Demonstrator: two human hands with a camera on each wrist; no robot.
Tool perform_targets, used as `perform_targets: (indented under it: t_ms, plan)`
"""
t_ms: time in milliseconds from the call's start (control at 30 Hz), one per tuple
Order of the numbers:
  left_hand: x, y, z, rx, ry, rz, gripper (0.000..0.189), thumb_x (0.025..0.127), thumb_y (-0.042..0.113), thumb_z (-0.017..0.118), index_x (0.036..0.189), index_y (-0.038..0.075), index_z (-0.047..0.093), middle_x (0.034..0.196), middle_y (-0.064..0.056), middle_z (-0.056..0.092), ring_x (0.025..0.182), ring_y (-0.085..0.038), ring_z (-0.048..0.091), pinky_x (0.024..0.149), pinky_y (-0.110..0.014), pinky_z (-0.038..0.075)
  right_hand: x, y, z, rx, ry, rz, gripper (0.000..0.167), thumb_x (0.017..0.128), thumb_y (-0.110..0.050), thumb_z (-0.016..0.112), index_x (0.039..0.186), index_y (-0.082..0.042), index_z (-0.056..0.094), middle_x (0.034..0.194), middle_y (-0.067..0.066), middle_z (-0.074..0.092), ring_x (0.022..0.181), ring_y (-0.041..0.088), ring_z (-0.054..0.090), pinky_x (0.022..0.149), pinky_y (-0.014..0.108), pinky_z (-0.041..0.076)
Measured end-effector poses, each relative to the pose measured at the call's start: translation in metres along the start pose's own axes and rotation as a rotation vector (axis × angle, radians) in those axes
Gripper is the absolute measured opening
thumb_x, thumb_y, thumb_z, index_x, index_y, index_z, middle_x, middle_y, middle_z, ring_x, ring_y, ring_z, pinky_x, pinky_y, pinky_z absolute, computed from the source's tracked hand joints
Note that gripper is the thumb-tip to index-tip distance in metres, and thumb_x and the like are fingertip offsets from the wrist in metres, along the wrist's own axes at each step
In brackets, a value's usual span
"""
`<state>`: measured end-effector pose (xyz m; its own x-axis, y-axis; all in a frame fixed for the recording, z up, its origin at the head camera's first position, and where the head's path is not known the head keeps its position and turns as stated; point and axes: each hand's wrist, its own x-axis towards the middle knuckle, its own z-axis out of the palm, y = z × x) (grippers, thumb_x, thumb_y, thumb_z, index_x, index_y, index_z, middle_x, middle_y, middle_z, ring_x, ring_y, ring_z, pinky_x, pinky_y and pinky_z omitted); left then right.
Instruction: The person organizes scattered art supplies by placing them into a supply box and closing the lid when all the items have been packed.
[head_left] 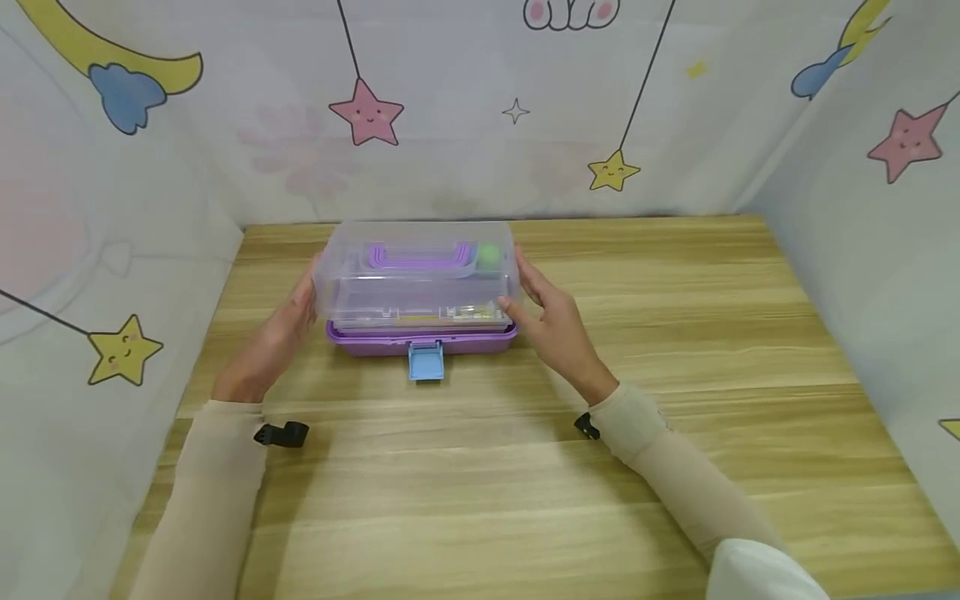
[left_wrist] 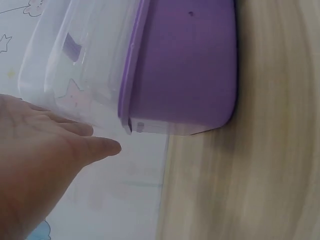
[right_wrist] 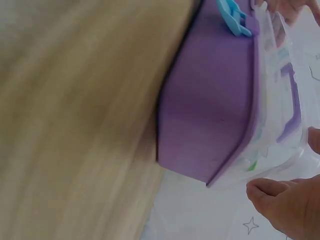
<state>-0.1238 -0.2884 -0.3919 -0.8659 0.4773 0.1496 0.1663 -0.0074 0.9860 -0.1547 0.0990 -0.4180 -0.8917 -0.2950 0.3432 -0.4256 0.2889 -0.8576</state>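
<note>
A purple box (head_left: 465, 342) stands on the table with a clear lid (head_left: 420, 292) over it and its light-blue latch (head_left: 426, 362) hanging unfastened at the front. A purple handle (head_left: 423, 258) shows at the lid's top. My left hand (head_left: 276, 342) lies along the lid's left end, fingers fairly straight; its fingers (left_wrist: 75, 127) partly pass behind the clear plastic. At the opposite end my right hand (head_left: 551, 321) holds the lid's corner, thumb in front and fingers along the side. Pale trays and small items inside blur through the plastic, a round green thing (head_left: 488, 255) among them.
The wood-grain table (head_left: 697, 350) stretches out to the right and in front of the box. Close behind is a white fabric wall (head_left: 465, 167) printed with stars, and similar fabric borders both sides. Black straps sit at both sleeve cuffs.
</note>
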Motion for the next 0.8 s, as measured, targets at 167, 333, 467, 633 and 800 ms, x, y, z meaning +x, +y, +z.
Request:
perform_targets:
  t_ms: [167, 333, 467, 633, 800]
  plan:
    - [-0.010, -0.017, 0.006, -0.027, 0.027, 0.013, 0.073, 0.116, 0.047, 0.023, 0.170, 0.013, -0.011, 0.177, 0.000, -0.017, 0.160, -0.014, -0.021, 0.128, -0.038, -0.014, -0.015, 0.004, 0.008, -0.056, 0.006, -0.033, 0.076, 0.101, -0.010, 0.072, 0.165, -0.003, 0.031, 0.170, 0.012, 0.031, 0.150, 0.023, 0.044, 0.116, 0.036, 0.042]
    - [-0.017, -0.024, 0.011, 0.019, 0.064, -0.029, 0.066, 0.117, 0.041, 0.021, 0.170, 0.019, -0.010, 0.177, 0.003, -0.017, 0.160, -0.013, -0.021, 0.128, -0.038, -0.014, -0.024, 0.008, 0.012, -0.126, -0.006, -0.065, 0.080, 0.097, -0.002, 0.076, 0.164, 0.001, 0.032, 0.169, 0.014, 0.033, 0.149, 0.026, 0.046, 0.119, 0.034, 0.039]
    - [-0.011, -0.021, 0.017, 0.126, 0.159, -0.156, 0.069, 0.116, 0.041, 0.027, 0.170, 0.023, -0.013, 0.176, 0.003, -0.017, 0.160, -0.016, -0.018, 0.127, -0.051, -0.014, -0.023, 0.005, 0.013, -0.417, -0.007, -0.199, 0.082, 0.092, -0.005, 0.083, 0.159, 0.006, 0.038, 0.167, 0.021, 0.037, 0.151, 0.035, 0.044, 0.124, 0.040, 0.034]
    - [0.019, -0.010, 0.024, 0.328, 0.341, -0.195, 0.076, 0.114, 0.042, 0.043, 0.172, 0.016, 0.001, 0.178, -0.009, 0.002, 0.162, -0.026, 0.001, 0.130, -0.054, 0.002, -0.011, -0.004, 0.027, -0.915, -0.020, -0.483, 0.075, 0.089, -0.009, 0.082, 0.155, 0.003, 0.047, 0.164, 0.024, 0.040, 0.152, 0.043, 0.039, 0.123, 0.055, 0.034]
    - [0.038, -0.008, 0.030, 0.519, 0.427, -0.224, 0.078, 0.111, 0.042, 0.049, 0.171, 0.010, 0.010, 0.177, -0.014, 0.009, 0.162, -0.034, 0.008, 0.129, -0.057, 0.008, 0.000, -0.008, 0.055, -1.205, -0.041, -0.661, 0.055, 0.105, 0.004, 0.053, 0.159, -0.006, 0.047, 0.167, 0.016, 0.041, 0.155, 0.037, 0.036, 0.122, 0.060, 0.034]
